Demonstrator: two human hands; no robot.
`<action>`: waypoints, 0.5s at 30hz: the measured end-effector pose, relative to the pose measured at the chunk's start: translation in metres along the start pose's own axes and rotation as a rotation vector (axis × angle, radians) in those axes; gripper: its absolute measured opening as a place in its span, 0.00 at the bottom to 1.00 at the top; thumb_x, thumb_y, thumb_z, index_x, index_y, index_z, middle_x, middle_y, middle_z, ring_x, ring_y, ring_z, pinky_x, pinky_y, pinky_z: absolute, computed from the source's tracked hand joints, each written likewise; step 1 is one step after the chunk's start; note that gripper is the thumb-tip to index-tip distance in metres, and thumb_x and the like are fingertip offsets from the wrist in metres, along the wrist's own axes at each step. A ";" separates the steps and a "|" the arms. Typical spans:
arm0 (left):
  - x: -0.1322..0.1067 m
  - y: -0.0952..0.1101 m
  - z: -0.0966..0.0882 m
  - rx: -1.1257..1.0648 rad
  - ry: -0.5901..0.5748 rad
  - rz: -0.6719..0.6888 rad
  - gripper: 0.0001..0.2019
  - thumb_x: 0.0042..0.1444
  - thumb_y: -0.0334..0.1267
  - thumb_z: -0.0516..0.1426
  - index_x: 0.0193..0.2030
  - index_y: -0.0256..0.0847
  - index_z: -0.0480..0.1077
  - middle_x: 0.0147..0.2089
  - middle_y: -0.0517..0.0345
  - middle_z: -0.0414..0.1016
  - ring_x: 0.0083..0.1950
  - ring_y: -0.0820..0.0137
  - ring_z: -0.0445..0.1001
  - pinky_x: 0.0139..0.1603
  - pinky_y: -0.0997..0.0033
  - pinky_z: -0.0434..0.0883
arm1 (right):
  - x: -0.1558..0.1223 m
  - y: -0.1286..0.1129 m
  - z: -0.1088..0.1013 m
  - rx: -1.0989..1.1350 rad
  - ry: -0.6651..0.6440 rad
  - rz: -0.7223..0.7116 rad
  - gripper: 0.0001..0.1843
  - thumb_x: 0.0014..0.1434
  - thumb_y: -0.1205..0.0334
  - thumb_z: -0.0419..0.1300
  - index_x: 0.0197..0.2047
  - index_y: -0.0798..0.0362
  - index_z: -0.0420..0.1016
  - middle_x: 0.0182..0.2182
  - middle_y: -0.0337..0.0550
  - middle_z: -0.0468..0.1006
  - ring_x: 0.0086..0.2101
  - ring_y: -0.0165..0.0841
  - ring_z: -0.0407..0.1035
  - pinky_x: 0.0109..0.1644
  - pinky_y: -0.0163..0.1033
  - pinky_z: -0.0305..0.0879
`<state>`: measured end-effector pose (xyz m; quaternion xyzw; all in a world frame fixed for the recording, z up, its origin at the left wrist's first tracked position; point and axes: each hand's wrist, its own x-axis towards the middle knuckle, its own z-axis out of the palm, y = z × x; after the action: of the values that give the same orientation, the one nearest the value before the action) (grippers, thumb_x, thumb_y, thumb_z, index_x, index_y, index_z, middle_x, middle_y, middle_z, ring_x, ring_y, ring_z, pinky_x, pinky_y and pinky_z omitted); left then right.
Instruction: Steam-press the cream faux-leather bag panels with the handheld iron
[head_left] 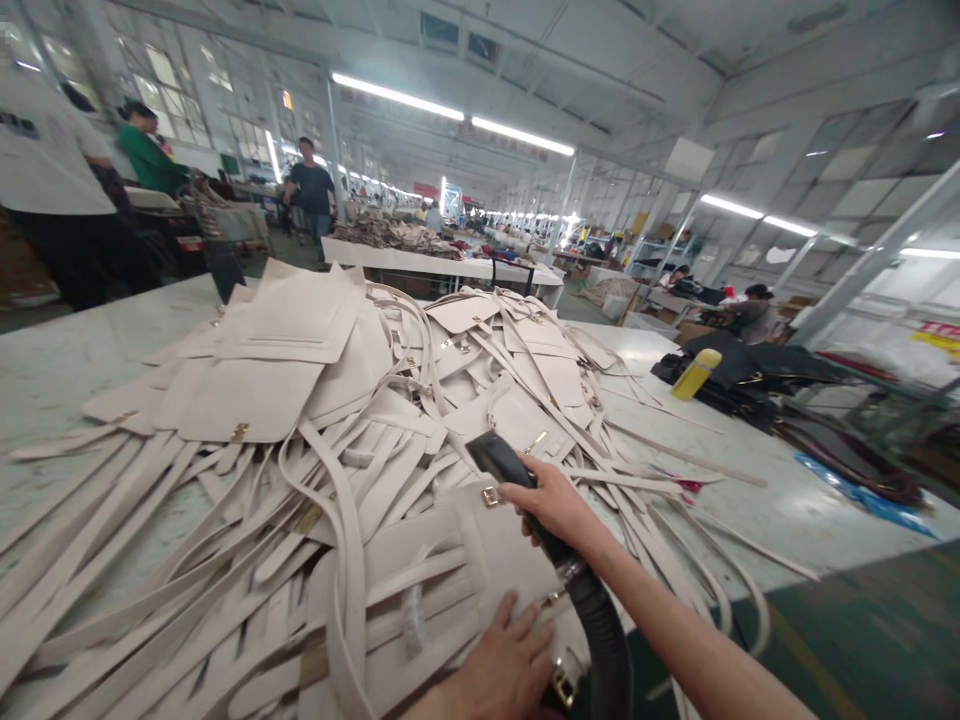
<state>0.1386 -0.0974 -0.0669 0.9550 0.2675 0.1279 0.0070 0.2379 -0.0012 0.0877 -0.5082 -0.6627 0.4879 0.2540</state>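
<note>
The black hose [600,620] rises from the near edge right of centre. It is ribbed and rubbery, and ends in a smooth, flattened nozzle laid against the heap. The right hand [551,505] is clenched around it just behind the nozzle. The left hand [499,665] lies released, fingers spread flat on a cream bag panel [450,560], a matte, leather-like sheet with a small gold buckle [490,495] near the nozzle.

Beyond and to the left spreads a pile of cream pieces [300,370]: flat rectangular flaps with brass clasps and long, limp straps that curl over one another. It covers a pale, scuffed table [67,360].

Far right on the table stand a yellow bottle [695,373] and dark fabric [757,362]. A yellow-and-red sign [937,337] at the right edge is too blurred to read.
</note>
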 end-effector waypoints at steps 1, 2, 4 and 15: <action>0.009 0.001 -0.006 -0.046 -0.024 -0.031 0.17 0.59 0.46 0.46 0.48 0.38 0.66 0.56 0.53 0.64 0.60 0.61 0.57 0.60 0.55 0.50 | -0.008 0.004 -0.010 0.019 0.043 0.001 0.20 0.52 0.58 0.54 0.49 0.48 0.64 0.18 0.31 0.63 0.14 0.27 0.64 0.13 0.28 0.62; 0.019 0.001 -0.012 -0.080 -0.037 -0.066 0.17 0.59 0.44 0.46 0.49 0.38 0.64 0.56 0.52 0.64 0.61 0.61 0.56 0.60 0.54 0.50 | -0.017 0.008 -0.020 0.037 0.083 0.007 0.20 0.52 0.57 0.54 0.50 0.49 0.62 0.18 0.31 0.63 0.14 0.27 0.63 0.13 0.28 0.61; 0.035 0.001 -0.025 -0.130 -0.062 -0.114 0.15 0.60 0.40 0.45 0.49 0.38 0.64 0.55 0.52 0.65 0.61 0.62 0.55 0.60 0.54 0.50 | -0.038 0.020 -0.034 0.074 0.145 0.032 0.22 0.52 0.56 0.54 0.51 0.49 0.60 0.18 0.31 0.63 0.14 0.27 0.63 0.13 0.29 0.62; -0.024 -0.068 -0.091 -0.066 -0.145 -0.334 0.18 0.55 0.29 0.46 0.52 0.44 0.64 0.59 0.56 0.61 0.62 0.58 0.52 0.58 0.40 0.39 | -0.173 0.085 -0.026 0.279 0.004 0.296 0.31 0.50 0.65 0.54 0.59 0.49 0.54 0.15 0.29 0.65 0.13 0.26 0.61 0.14 0.28 0.60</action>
<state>0.0614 -0.0561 0.0097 0.9033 0.4167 0.0644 0.0789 0.3572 -0.1501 0.0487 -0.5609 -0.5062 0.6060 0.2489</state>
